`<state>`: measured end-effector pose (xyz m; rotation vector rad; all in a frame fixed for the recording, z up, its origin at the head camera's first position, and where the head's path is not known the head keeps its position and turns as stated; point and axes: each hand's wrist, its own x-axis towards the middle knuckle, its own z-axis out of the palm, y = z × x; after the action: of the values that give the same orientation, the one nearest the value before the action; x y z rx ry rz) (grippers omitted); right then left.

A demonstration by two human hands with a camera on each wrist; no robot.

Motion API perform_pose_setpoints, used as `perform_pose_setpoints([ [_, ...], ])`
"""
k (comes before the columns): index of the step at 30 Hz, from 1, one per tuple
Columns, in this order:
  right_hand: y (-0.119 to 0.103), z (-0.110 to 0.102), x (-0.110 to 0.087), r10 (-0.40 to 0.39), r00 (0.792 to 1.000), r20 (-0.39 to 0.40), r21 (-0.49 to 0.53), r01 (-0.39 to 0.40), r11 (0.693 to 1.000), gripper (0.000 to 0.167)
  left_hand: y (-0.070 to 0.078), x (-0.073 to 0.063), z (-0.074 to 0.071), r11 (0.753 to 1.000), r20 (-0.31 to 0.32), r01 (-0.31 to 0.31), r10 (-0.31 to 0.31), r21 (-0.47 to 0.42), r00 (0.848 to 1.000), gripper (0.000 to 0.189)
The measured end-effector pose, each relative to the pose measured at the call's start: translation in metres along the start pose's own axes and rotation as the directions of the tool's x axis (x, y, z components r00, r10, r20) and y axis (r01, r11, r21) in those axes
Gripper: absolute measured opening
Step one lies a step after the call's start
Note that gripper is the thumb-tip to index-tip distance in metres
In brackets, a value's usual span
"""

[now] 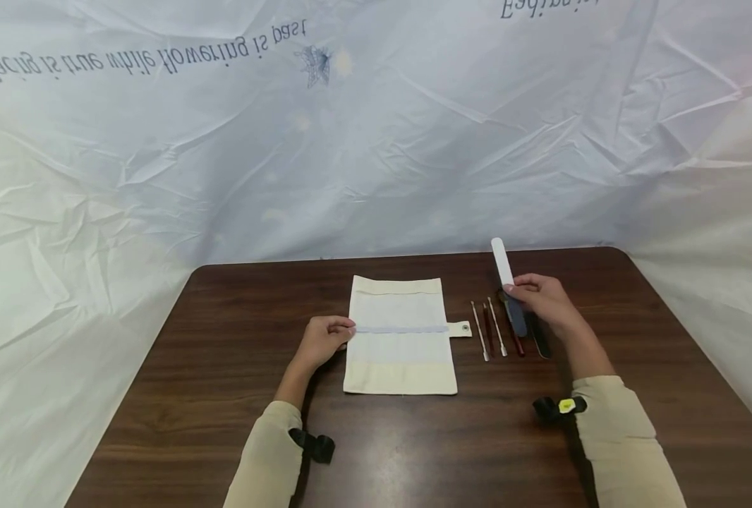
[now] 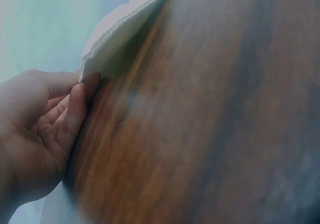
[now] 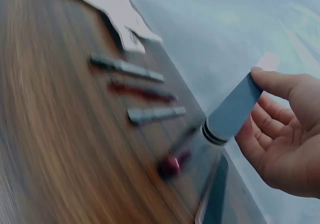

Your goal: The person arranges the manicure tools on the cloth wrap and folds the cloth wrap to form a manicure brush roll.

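From the head, the left grip [image 1: 322,340] pinches the left edge of the cloth case [image 1: 398,310] on the worktop [image 1: 389,451], presumably steadying it; the right grip [image 1: 546,300] pinches a flat file [image 1: 515,316] near slim tools [image 1: 497,326]. Left wrist: that edge sits raised. Right wrist: file tilted, lower end free; blur obscures tool details.

Your left sleeve [image 1: 263,455] and right sleeve [image 1: 626,444]: both beige, plain cloth, loosely fitted, softly creased. Each stops short of the wrist, leaving you bare from there to the left hand [image 1: 321,340] and right hand [image 1: 546,301]. At the inner edge of your left sleeve: a black wrist mount [image 1: 315,446], blocky, rounded. At the right: a similar black mount [image 1: 546,409], bearing a bright yellow patch [image 1: 567,406]; its marking too small to read.
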<state>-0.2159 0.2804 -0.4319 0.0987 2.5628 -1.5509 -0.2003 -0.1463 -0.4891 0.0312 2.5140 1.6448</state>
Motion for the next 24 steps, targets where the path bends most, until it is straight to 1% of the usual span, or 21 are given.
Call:
perform_pose_setpoints([
  [3, -0.008, 0.012, 0.004, -0.032, 0.999, 0.037, 0.081, 0.029, 0.996, 0.053, 0.000, 0.000, 0.000, 1.000, 0.002, 0.006, -0.006, -0.004, 1.000, 0.015],
  [6, -0.015, 0.025, 0.008, -0.062, 0.995, 0.075, 0.111, 0.053, 0.992, 0.057, -0.001, 0.001, 0.000, 1.000, 0.001, 0.012, -0.012, 0.002, 1.000, 0.015],
  [10, -0.023, 0.045, 0.014, -0.075, 0.989, 0.127, 0.161, 0.054, 0.986, 0.060, -0.001, 0.002, 0.000, 1.000, 0.001, 0.011, -0.011, 0.015, 1.000, 0.015],
  [14, -0.030, 0.069, 0.021, -0.094, 0.980, 0.173, 0.291, 0.040, 0.956, 0.055, 0.000, 0.002, -0.001, 1.000, 0.003, 0.014, -0.014, 0.018, 1.000, 0.015],
  [17, -0.038, 0.089, 0.024, -0.107, 0.977, 0.183, 0.362, 0.034, 0.931, 0.050, 0.000, 0.002, -0.001, 1.000, 0.000, 0.017, -0.017, 0.018, 1.000, 0.015],
  [18, -0.041, 0.095, 0.026, -0.107, 0.978, 0.180, 0.369, 0.034, 0.929, 0.048, 0.000, 0.002, 0.000, 1.000, -0.002, 0.016, -0.016, 0.018, 1.000, 0.015],
  [22, -0.051, 0.123, 0.033, -0.076, 0.985, 0.154, 0.393, 0.009, 0.919, 0.044, 0.000, 0.003, 0.000, 1.000, -0.004, 0.013, -0.013, 0.020, 1.000, 0.015],
  [24, -0.056, 0.138, 0.036, -0.061, 0.989, 0.134, 0.422, -0.001, 0.907, 0.041, 0.000, 0.003, 0.000, 1.000, -0.002, 0.015, -0.015, 0.020, 1.000, 0.015],
])
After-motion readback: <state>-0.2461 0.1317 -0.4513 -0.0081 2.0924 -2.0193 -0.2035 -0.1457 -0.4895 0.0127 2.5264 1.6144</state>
